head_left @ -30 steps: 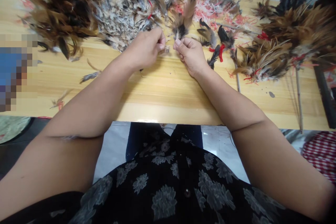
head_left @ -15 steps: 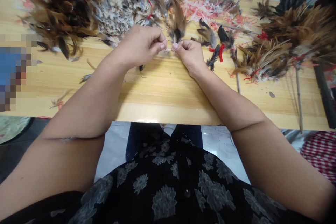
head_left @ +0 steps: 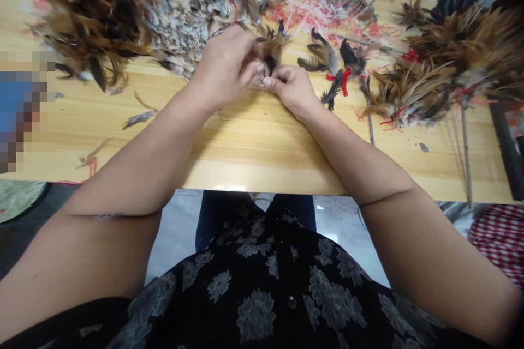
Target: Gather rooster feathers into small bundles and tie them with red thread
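Note:
A small bunch of brown and black feathers point(head_left: 273, 50) stands between my hands, tips pointing away from me, above the wooden table. My right hand point(head_left: 295, 90) is closed, its thumb and forefinger pinching the pale quill ends of that bunch. From the other side, my left hand point(head_left: 227, 65) has its fingers curled and its thumb against the same feathers; it is slightly blurred, and part of its grip is hidden. Just right of my right hand lie loose dark feathers point(head_left: 322, 54) and a small feather tuft with red strips point(head_left: 345, 80).
A large brown feather heap point(head_left: 94, 16) and a grey, fluffy one point(head_left: 180, 22) cover the table's back left. Pink shredded strips point(head_left: 311, 13) lie behind my hands. Feather dusters point(head_left: 417, 87) with thin sticks point(head_left: 465, 152) are at the right. The table point(head_left: 262, 169) ends before my body.
My left hand has shifted slightly up and away from me, onto the feathers. The bunch now leans lower and partly behind its fingers. My right hand has barely moved.

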The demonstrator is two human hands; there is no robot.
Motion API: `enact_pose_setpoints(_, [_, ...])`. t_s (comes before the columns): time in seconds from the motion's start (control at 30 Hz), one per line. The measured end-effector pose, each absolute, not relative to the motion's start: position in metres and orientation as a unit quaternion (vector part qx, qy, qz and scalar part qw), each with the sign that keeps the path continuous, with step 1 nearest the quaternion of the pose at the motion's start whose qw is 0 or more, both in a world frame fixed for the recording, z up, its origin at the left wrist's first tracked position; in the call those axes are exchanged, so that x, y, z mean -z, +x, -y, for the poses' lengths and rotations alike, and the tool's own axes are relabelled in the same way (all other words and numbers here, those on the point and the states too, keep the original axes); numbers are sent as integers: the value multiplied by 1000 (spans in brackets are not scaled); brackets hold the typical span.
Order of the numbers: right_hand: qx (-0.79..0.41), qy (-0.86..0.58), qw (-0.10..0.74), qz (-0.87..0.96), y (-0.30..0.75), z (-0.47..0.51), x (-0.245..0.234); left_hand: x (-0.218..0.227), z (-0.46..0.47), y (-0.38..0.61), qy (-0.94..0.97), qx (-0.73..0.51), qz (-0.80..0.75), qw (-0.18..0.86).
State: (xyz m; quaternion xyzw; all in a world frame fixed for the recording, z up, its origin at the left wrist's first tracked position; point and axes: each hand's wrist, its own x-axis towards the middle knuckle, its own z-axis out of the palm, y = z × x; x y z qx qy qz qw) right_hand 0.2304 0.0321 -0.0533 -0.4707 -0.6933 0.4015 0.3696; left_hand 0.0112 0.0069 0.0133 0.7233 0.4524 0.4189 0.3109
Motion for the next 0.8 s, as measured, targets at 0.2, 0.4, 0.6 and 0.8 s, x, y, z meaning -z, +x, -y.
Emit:
enact_pose_setpoints(0.2, [-451, -435, 429, 651, 234, -43, 66, -29, 1, 15, 637, -493, -536, 253])
enact_pose_setpoints(0.4, [-427, -443, 411, 673, 234, -42, 68, -4, -5, 26, 630, -413, -511, 414])
enact_pose_setpoints(0.6, [-368, -454, 365, 724, 232, -37, 65, 11, -11, 30, 645, -435, -481, 404])
enact_pose_setpoints(0.8, [-333, -456, 342, 751, 234, -30, 56, 12, -7, 39, 596, -447, -493, 451])
